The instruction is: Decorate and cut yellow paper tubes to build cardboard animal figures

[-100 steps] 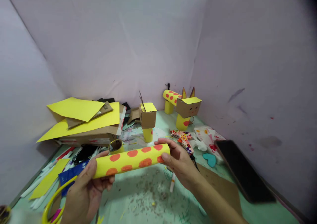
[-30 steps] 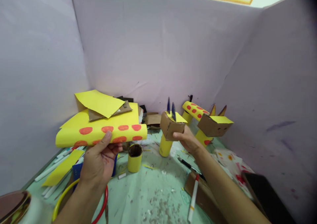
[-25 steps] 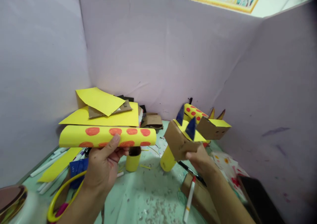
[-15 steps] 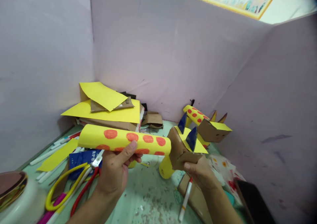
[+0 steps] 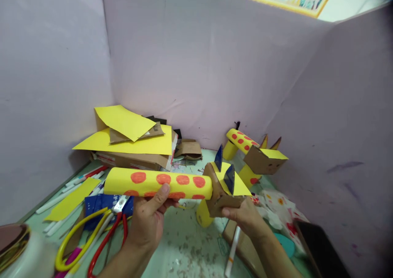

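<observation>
My left hand is closed around a yellow paper tube with orange-red spots, held level above the table. Its right end meets a small cardboard box head with a yellow top and two dark blue pointed ears. My right hand grips that box head at its lower front edge. I cannot tell whether tube and head are joined or only touching. Below the head stands a yellow paper roll. Behind it is a finished-looking spotted animal with a cardboard head and brown ears.
Yellow sheets lie on a cardboard box at back left. Scissors and white markers lie left. A white marker, cardboard, crumpled tissue and a dark phone-like slab lie right. Pale walls surround the table.
The tube and box head have moved slightly down in view, and the head has shifted left and turned a little. Both hands keep their hold.
</observation>
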`<state>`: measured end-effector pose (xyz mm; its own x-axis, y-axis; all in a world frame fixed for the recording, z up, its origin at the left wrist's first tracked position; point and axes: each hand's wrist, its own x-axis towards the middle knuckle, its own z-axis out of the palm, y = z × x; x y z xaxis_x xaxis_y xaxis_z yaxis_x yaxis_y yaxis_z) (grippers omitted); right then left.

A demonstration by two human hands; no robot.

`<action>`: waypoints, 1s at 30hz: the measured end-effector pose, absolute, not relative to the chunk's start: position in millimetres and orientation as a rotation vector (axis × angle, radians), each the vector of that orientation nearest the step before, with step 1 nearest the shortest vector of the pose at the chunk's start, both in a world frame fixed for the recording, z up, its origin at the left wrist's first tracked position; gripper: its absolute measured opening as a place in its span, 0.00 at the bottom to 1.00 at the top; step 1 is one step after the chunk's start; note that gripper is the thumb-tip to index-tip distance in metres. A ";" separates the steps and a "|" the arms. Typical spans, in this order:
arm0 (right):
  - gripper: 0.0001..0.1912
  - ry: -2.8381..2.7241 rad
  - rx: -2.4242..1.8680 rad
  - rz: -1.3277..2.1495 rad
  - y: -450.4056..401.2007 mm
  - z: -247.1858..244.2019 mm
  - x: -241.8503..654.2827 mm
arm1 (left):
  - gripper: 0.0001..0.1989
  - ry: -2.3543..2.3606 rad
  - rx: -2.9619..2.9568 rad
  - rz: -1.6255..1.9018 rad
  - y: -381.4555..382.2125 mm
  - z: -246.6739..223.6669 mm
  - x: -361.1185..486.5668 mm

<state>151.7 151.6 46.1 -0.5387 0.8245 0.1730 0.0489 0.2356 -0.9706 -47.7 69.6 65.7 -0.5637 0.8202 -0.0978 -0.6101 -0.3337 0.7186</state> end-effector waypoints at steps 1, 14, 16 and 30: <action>0.20 -1.781 -0.810 1.389 151.8 46.2 151.5 | 0.17 0.911 0.351 1.996 69.8 65.4 -47.8; 0.16 -1.732 -0.838 1.384 153.2 38.5 150.7 | 0.18 0.897 0.387 1.985 70.3 63.8 -47.6; 0.17 -1.721 -0.840 1.369 153.4 38.6 150.4 | 0.17 0.892 0.397 1.980 70.2 63.0 -47.6; 0.19 -1.829 -0.822 1.353 152.9 50.5 152.3 | 0.15 0.896 0.396 2.000 70.4 60.3 -48.2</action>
